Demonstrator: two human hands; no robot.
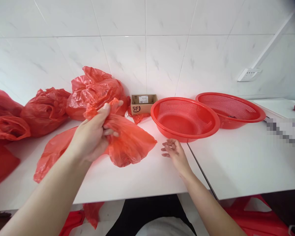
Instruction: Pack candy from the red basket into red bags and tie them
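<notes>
Gathered in my left hand [93, 134] is the neck of a thin red plastic bag [130, 139], whose loose, crumpled body spreads to the right over the white table [142, 182]. Another stretch of red plastic lies on the tabletop behind my left wrist; whether it belongs to the same bag I cannot tell. My right hand [174, 152] is held above the table with fingers apart and nothing in them, just right of the bag's tip. Close in front of it stands a round red plastic colander [184, 123] with nothing visible inside.
A second red colander [231, 108] overlaps the first from behind, with something small and dark inside. Several stuffed red bags [94, 91] line the left and back. A small cardboard box [144, 104] sits against the tiled wall. A seam splits the tables; a white tray [280, 106] lies right.
</notes>
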